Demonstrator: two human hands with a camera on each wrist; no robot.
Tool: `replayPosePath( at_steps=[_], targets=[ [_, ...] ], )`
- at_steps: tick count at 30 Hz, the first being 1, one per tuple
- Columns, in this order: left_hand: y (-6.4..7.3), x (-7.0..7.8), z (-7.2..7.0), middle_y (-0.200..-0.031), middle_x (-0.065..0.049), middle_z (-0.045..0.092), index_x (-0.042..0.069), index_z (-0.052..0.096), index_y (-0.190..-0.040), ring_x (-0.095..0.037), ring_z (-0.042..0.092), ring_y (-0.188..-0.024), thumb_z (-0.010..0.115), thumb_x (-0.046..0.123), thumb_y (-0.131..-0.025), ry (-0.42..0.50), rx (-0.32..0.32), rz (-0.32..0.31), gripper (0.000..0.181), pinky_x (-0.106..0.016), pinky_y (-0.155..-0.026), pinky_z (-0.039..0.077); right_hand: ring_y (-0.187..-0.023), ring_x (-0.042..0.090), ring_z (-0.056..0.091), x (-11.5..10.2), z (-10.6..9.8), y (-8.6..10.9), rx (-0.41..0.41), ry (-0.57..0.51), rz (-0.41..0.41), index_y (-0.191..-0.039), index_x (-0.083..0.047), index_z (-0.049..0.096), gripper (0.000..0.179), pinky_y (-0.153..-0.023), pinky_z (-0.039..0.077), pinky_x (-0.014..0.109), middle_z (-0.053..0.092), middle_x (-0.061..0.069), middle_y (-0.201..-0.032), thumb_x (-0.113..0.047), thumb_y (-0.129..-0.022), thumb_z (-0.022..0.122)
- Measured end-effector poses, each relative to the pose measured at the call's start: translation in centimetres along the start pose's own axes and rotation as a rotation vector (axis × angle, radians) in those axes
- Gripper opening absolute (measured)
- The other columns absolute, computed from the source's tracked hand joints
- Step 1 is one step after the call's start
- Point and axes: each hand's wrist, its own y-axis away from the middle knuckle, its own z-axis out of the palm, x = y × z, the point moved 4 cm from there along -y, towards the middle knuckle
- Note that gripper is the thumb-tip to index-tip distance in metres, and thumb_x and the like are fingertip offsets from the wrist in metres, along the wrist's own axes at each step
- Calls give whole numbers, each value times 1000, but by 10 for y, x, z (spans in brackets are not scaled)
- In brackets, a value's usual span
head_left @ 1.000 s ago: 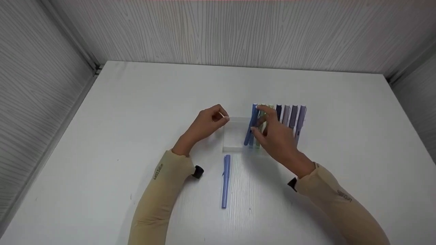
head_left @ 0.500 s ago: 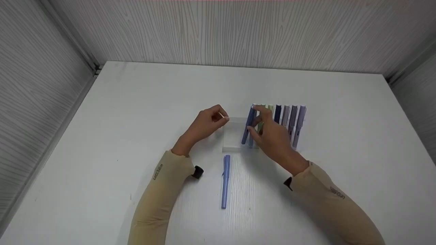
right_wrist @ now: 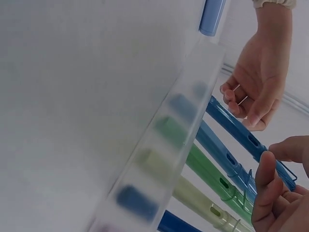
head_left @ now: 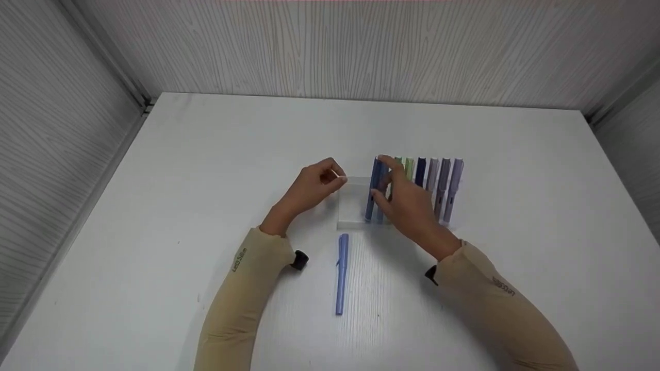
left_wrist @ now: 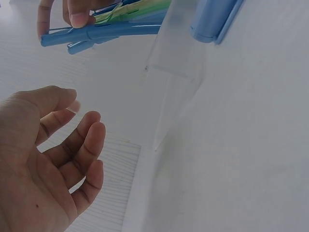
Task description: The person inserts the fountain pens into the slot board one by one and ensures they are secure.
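My right hand [head_left: 410, 206] holds a blue pen [head_left: 371, 198] between thumb and fingers, at the left end of a row of pens. In the right wrist view, the lower end of this held pen [right_wrist: 224, 116] is at the edge of a clear, frosted pen rack [right_wrist: 159, 125]. Beside it stand a lighter blue pen [right_wrist: 217, 145], a green pen [right_wrist: 207, 169] and a yellow-green pen [right_wrist: 198, 195], their ends showing blurred through the rack. My left hand [head_left: 314, 184] is by the rack's back left corner, fingers loosely bent. The left wrist view shows nothing in this left hand [left_wrist: 58, 154].
Farther right in the rack stand a dark blue pen [head_left: 421, 172] and several purple ones, including a light purple pen [head_left: 454, 190]. A periwinkle pen [head_left: 342, 273] lies on the white table [head_left: 206, 154] in front of the rack. Wood-grain panels [head_left: 361, 51] enclose the table.
My right hand has moved left a little with the blue pen, which has gone from leaning across its neighbour to nearly parallel with it. My left hand stays put.
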Motion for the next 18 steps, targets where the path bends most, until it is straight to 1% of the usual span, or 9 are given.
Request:
replayPosePath(
  at_steps=[8, 10, 15, 18],
  targets=[
    [0, -1, 0, -89, -7, 67, 11, 62, -103, -14, 56, -74, 60, 28, -96, 7, -3, -9, 18, -27, -68, 45, -50, 12, 43, 2, 3, -5, -28, 20, 47, -148, -16, 29, 65, -46, 36, 27, 63, 2, -92, -22, -93, 63],
    [0, -2, 0, -89, -8, 67, 11, 62, -103, -14, 56, -73, 59, 28, -96, 5, -3, -6, 18, -27, -68, 45, -50, 12, 43, 2, 3, -6, -34, 21, 50, -148, -16, 29, 65, -46, 36, 27, 63, 2, -91, -22, -93, 63],
    [0, -2, 1, -87, -7, 66, 12, 61, -103, -14, 55, -72, 59, 27, -96, 9, -4, 9, 17, -27, -67, 45, -49, 11, 42, 0, 3, -6, -33, 29, 25, -148, -15, 29, 65, -46, 36, 26, 64, 3, -89, -20, -93, 63],
    [0, -2, 1, -87, -7, 66, 12, 61, -104, -14, 55, -72, 60, 27, -96, 7, -5, 9, 17, -27, -67, 45, -52, 12, 44, 0, 4, -7, -45, 33, 35, -148, -14, 30, 65, -47, 37, 27, 64, 3, -89, -21, -93, 64]
  ],
)
